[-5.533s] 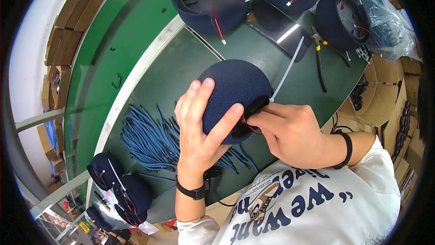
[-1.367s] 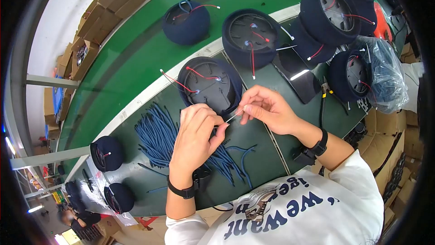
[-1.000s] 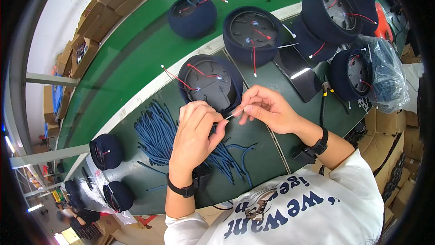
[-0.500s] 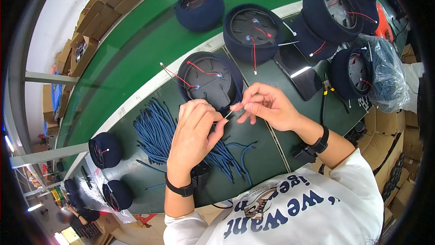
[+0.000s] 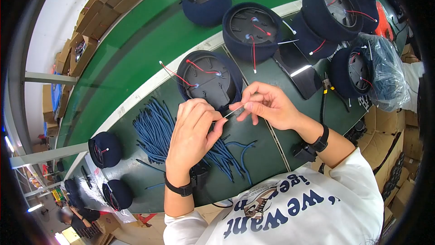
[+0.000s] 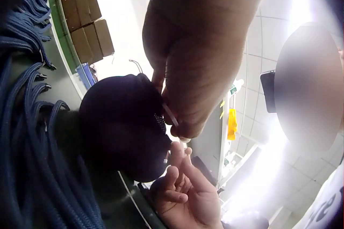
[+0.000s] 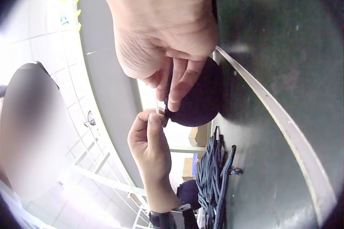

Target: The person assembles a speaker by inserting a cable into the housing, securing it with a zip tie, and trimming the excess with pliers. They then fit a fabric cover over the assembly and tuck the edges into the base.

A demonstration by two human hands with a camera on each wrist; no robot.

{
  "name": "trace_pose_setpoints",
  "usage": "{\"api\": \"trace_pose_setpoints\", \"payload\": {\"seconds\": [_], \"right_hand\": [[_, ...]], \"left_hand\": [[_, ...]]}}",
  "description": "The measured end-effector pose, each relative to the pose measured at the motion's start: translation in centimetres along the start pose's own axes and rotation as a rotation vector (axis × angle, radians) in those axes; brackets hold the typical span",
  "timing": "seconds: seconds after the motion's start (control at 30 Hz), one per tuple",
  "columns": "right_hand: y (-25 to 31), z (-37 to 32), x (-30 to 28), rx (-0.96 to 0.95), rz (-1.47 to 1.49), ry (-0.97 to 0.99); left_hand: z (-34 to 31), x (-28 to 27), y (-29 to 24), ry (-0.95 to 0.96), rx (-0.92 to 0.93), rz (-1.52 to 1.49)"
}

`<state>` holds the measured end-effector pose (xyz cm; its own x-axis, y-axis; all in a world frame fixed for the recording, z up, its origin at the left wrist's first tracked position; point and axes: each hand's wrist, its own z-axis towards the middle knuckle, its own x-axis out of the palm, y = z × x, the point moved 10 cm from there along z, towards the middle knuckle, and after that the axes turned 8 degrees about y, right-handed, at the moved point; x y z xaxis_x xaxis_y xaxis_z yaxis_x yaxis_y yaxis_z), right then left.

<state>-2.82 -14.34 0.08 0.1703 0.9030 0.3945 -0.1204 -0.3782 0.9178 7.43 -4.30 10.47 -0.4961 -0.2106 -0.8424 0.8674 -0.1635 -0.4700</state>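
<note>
A thin white strip (image 5: 234, 111), looking like a cable tie, runs between the two hands. The left hand (image 5: 192, 131) pinches one end between thumb and fingers; the right hand (image 5: 271, 108) pinches the other. Just beyond them stands a round dark-blue fabric housing (image 5: 210, 81), its hollow black inside facing up, with two red wires (image 5: 179, 76) ending in white plugs. In the left wrist view the strip (image 6: 170, 114) passes close to the housing (image 6: 121, 127). The right wrist view shows it (image 7: 157, 103) between the fingertips, the housing (image 7: 201, 97) behind.
Blue cords (image 5: 156, 131) lie in a pile left of the hands. More housings (image 5: 252, 32) stand behind, one (image 5: 207, 7) on the green belt (image 5: 149, 41). A dark phone-like slab (image 5: 299, 70), pliers (image 5: 324, 95) and a plastic bag (image 5: 388, 72) are to the right.
Earlier both hands held a housing; now they pinch the white strip beside an upturned one. Over the last second the hands barely moved, while the housing on the green belt shifted right.
</note>
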Motion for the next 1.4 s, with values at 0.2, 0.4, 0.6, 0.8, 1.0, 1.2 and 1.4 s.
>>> {"api": "trace_pose_setpoints", "payload": {"seconds": [0.2, 0.4, 0.6, 0.8, 1.0, 1.2, 1.4], "right_hand": [[0.1, 0.0, 0.2, 0.017, -0.034, 0.001], [0.0, -0.1, 1.0, -0.018, 0.024, 0.006], [-0.5, 0.0, -0.4, -0.053, 0.055, -0.067], [-0.2, -0.3, -0.6, -0.085, 0.008, -0.143], [0.2, -0.7, -0.9, -0.168, -0.049, -0.202], [3.2, -2.5, -1.3, -0.206, -0.179, -0.262], [6.4, -4.6, -1.5, -0.122, -0.553, -0.054]], "left_hand": [[0.0, -0.1, -0.1, -0.004, 0.001, 0.012], [0.2, 0.4, -0.6, -0.089, 0.005, 0.030], [0.0, 0.7, -0.6, -0.155, 0.010, 0.065], [0.3, 0.9, -1.5, -0.253, 0.035, 0.082], [-0.2, 1.9, -3.2, -0.247, 0.236, 0.206], [-0.6, 1.2, -3.1, -0.365, 0.233, 0.302], [-1.6, -0.3, -2.3, -0.309, 0.155, 0.306]]}}
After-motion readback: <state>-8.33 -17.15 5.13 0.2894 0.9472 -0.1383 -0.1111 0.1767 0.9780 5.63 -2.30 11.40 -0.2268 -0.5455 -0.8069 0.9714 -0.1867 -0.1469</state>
